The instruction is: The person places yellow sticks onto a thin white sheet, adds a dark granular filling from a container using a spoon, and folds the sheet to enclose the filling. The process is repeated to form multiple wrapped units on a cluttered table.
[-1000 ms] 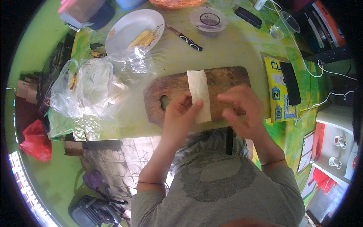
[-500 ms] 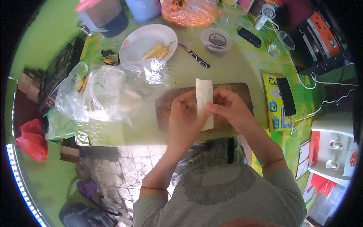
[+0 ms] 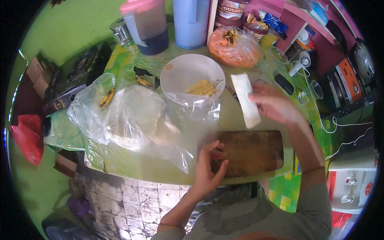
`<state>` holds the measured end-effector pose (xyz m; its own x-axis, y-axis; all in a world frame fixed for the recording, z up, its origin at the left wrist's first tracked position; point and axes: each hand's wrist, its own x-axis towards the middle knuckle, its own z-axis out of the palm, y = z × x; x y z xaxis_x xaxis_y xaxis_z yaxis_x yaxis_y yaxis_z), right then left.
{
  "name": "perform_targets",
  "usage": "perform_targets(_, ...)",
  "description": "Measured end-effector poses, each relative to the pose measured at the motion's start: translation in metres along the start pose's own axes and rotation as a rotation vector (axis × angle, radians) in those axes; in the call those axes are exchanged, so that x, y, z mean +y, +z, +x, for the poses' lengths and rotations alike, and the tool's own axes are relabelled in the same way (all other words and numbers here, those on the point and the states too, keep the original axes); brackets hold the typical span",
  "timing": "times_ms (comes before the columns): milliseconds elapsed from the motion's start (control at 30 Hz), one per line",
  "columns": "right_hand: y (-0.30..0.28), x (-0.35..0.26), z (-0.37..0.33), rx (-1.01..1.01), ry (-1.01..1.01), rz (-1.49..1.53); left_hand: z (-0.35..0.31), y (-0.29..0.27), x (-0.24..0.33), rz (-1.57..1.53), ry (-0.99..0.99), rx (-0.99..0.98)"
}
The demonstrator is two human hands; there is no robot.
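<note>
My right hand (image 3: 276, 105) holds a pale, flat-rolled spring roll (image 3: 245, 102) between thumb and fingers, up above the table to the right of the plate. My left hand (image 3: 212, 166) is empty, fingers curled loosely with the thumb apart, over the left end of a brown wooden cutting board (image 3: 256, 154). A white plate (image 3: 172, 76) carries several yellow strips (image 3: 201, 87), apparently banana. Left of my hands lies a clear plastic bag (image 3: 180, 142) with pale wrapper sheets (image 3: 136, 108) in it. The knife (image 3: 232, 92) is partly hidden behind the spring roll.
A pitcher of dark liquid (image 3: 152, 34), a blue pitcher (image 3: 191, 26) and a bag of orange food (image 3: 234, 50) stand at the back. A black phone-like object (image 3: 284, 84), clear cups (image 3: 316, 90) and a white cable (image 3: 320, 108) are on the right.
My left hand has let go of the spring roll. My right hand has carried it up and away from the board. The view has shifted, showing more of the table's back.
</note>
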<state>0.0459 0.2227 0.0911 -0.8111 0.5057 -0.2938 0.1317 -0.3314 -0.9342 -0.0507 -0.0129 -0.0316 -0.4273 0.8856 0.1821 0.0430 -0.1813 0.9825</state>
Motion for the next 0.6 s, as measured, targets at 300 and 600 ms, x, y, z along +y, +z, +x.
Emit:
perform_targets(300,-0.009,-0.063,0.218,-0.578,-0.126,-1.163,0.007,-0.005,-0.01,0.401,0.292,0.054)
perform_targets(600,0.026,-0.027,0.287,-0.712,-0.021,-1.524,0.004,-0.003,-0.016,0.368,0.228,0.1)
